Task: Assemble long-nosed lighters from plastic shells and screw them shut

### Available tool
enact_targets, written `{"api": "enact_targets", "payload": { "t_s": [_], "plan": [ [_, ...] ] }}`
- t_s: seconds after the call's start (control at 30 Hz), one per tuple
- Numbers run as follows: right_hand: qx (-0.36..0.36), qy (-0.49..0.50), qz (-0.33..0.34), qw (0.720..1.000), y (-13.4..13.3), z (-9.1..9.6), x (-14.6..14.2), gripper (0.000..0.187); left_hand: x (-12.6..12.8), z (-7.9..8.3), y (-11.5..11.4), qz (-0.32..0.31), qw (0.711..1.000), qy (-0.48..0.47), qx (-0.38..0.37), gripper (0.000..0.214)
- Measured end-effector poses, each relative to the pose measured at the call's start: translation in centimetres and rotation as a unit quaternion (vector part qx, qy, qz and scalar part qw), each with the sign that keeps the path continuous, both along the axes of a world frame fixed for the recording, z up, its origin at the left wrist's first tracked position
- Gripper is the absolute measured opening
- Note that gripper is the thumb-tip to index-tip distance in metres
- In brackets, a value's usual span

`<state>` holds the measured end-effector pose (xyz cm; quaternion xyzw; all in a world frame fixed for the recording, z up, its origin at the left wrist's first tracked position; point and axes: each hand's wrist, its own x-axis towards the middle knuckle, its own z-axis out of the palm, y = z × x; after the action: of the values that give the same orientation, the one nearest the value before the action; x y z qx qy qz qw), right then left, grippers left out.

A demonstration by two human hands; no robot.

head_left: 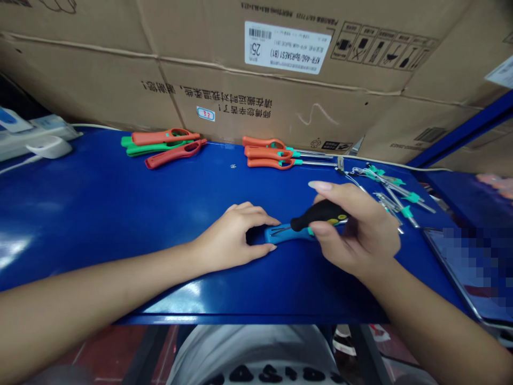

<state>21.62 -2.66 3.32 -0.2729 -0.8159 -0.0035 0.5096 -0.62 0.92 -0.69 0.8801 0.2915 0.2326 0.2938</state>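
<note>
A blue long-necked lighter (pixel 295 234) lies on the blue table in front of me. My left hand (pixel 236 235) pinches its handle end between thumb and forefinger. In my right hand (pixel 358 230) is a small screwdriver (pixel 316 215) with a black and yellow handle. Its thin shaft slants down to the left, with the tip at the lighter's handle end. Whether the tip sits in a screw is too small to tell. My right hand hides much of the lighter's front part.
Orange lighters (pixel 268 154) with metal tubes lie at the back. Left of them are red, orange and green handle shells (pixel 168 144). Loose metal tubes with green parts (pixel 395 192) spread at the right, near a tablet-like device (pixel 473 272). Behind stands a big cardboard box (pixel 224 59).
</note>
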Motion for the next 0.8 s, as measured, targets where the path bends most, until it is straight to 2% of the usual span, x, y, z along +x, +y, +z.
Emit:
{"api": "enact_targets", "payload": {
  "t_s": [0.13, 0.2, 0.3, 0.33, 0.37, 0.5, 0.63, 0.67, 0.8],
  "plan": [
    [-0.138, 0.001, 0.047, 0.989, -0.16, 0.16, 0.08, 0.050, -0.06, -0.08, -0.03, 0.002, 1.000, -0.004, 0.004, 0.034],
    [-0.111, 0.007, 0.029, 0.993, -0.21, 0.20, 0.02, 0.052, -0.07, -0.04, -0.05, 0.003, 1.000, -0.003, 0.005, 0.032],
    [0.014, -0.007, -0.019, 1.000, -0.25, 0.26, 0.01, 0.056, -0.04, 0.11, -0.07, 0.002, 1.000, 0.001, -0.001, 0.033],
    [0.035, -0.011, -0.019, 0.999, -0.27, 0.29, 0.00, 0.054, -0.02, 0.15, -0.06, 0.003, 1.000, 0.002, -0.004, 0.033],
    [0.032, -0.013, -0.007, 0.999, -0.29, 0.31, -0.02, 0.051, 0.00, 0.18, -0.05, 0.004, 1.000, 0.002, -0.005, 0.033],
    [-0.062, 0.011, 0.064, 0.996, -0.29, 0.53, -0.21, 0.051, 0.06, 0.16, -0.02, 0.006, 1.000, 0.002, 0.000, 0.031],
    [0.035, -0.010, 0.016, 0.999, -0.10, 0.72, -0.07, 0.052, 0.02, 0.13, -0.05, 0.005, 1.000, -0.001, 0.000, 0.032],
    [0.034, -0.018, 0.004, 0.999, -0.06, 0.67, 0.00, 0.051, 0.01, 0.13, -0.05, 0.005, 1.000, 0.000, -0.001, 0.032],
    [-0.111, -0.015, 0.022, 0.993, 0.08, 0.13, 0.03, 0.052, -0.05, 0.10, -0.02, 0.000, 1.000, -0.004, 0.001, 0.031]
  ]
}}
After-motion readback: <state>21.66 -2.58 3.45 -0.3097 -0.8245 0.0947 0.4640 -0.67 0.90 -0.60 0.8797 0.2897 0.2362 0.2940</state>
